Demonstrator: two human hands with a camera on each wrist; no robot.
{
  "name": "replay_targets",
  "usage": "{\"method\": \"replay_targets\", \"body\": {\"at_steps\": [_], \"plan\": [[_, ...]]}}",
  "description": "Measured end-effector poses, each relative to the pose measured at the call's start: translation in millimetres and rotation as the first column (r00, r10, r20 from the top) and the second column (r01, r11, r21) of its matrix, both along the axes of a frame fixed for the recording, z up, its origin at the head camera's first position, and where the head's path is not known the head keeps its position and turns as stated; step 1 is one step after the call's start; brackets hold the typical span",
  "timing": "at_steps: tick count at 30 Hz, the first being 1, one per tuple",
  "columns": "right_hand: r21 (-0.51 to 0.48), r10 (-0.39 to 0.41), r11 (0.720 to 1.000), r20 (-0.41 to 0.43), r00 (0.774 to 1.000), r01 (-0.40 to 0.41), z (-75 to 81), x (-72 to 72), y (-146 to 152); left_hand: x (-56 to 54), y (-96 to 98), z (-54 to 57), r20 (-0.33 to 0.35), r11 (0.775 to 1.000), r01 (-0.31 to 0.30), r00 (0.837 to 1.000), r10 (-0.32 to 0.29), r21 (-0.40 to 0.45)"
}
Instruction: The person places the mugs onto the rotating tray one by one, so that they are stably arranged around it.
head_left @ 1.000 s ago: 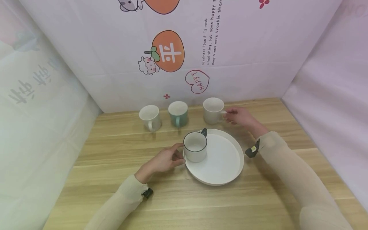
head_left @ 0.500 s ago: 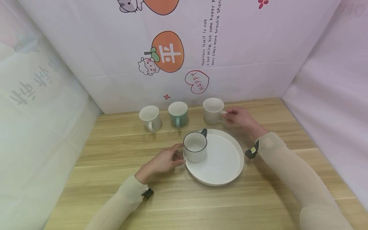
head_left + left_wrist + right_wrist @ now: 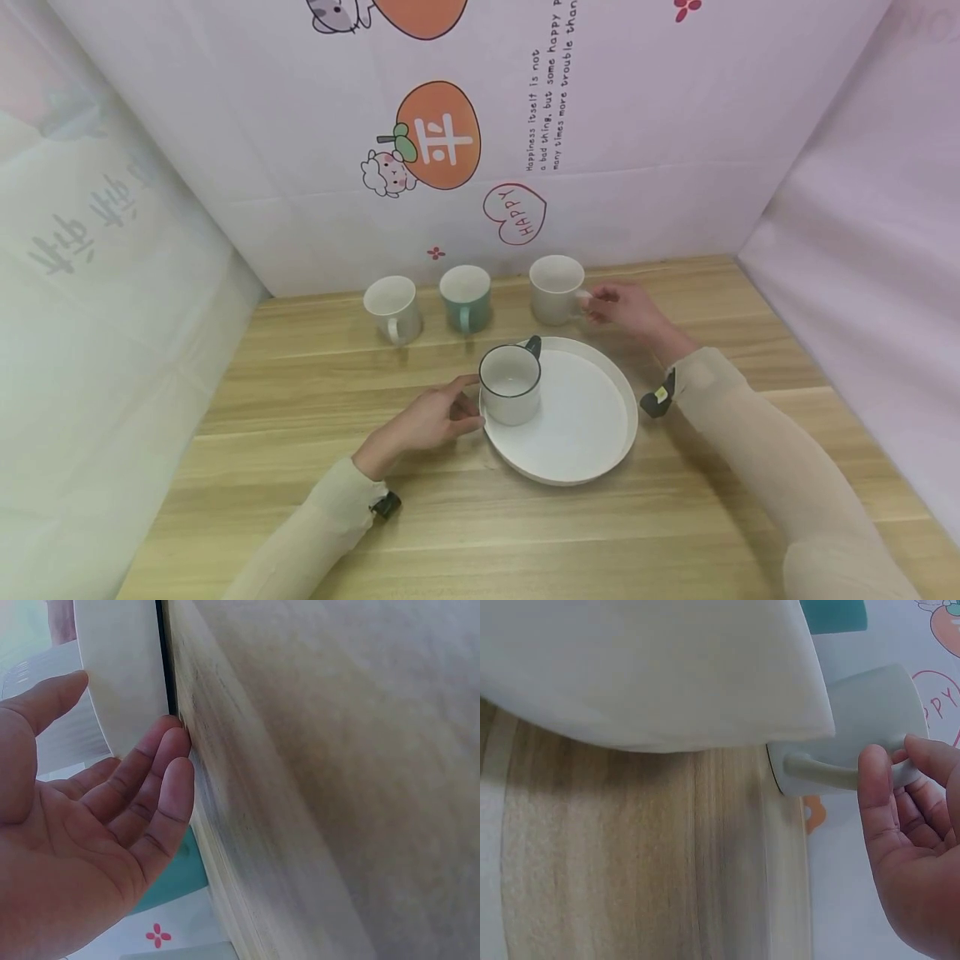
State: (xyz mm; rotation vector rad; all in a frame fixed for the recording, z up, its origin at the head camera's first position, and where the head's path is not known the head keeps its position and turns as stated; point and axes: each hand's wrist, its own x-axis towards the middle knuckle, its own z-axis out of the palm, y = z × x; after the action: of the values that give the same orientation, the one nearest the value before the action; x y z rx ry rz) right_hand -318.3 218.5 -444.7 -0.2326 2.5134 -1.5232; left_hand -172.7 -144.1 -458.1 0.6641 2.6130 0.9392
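Note:
My right hand pinches the handle of a plain white mug at the back right; the right wrist view shows thumb and fingers on the handle of this mug. My left hand has its fingertips at the left edge of a round white tray, with the fingers loosely bent. In the left wrist view, fingertips lie along the tray's outer wall. On the tray's left part stands a white mug with a dark rim and dark handle, upright, its handle pointing away.
Left of the held mug stand a teal mug with a white inside and another white mug, handles toward me. All are on a wooden table. A printed white cloth rises right behind, with more cloth at both sides.

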Motion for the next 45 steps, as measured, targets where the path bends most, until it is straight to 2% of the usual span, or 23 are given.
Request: {"method": "replay_targets", "body": {"at_steps": [6, 14, 26, 36, 45], "plan": [[0.036, 0.013, 0.999, -0.012, 1.0, -0.012, 3.4, 3.3, -0.2, 0.0, 0.1, -0.5, 0.002, 1.0, 0.0, 1.0, 0.0, -0.001], [0.022, 0.004, 1.0, -0.031, 1.0, -0.004, 3.5, 6.5, -0.4, -1.0, -0.4, -0.9, 0.008, 1.0, 0.0, 1.0, 0.0, 0.001], [0.057, 0.009, 0.998, -0.068, 0.998, -0.006, 1.6, 6.6, 5.6, -2.9, -1.5, -3.2, -0.002, 1.0, 0.009, 1.0, -0.009, -0.004], [0.111, -0.001, 0.994, -0.088, 0.996, 0.011, 11.5, 18.8, 11.1, -1.4, -0.8, -1.8, 0.003, 1.0, 0.009, 1.0, -0.009, 0.022], [0.085, -0.007, 0.996, -0.117, 0.993, 0.017, 16.0, 30.3, 15.4, -0.3, -0.6, -0.2, 0.003, 1.0, 0.006, 1.0, -0.006, 0.015]]}}
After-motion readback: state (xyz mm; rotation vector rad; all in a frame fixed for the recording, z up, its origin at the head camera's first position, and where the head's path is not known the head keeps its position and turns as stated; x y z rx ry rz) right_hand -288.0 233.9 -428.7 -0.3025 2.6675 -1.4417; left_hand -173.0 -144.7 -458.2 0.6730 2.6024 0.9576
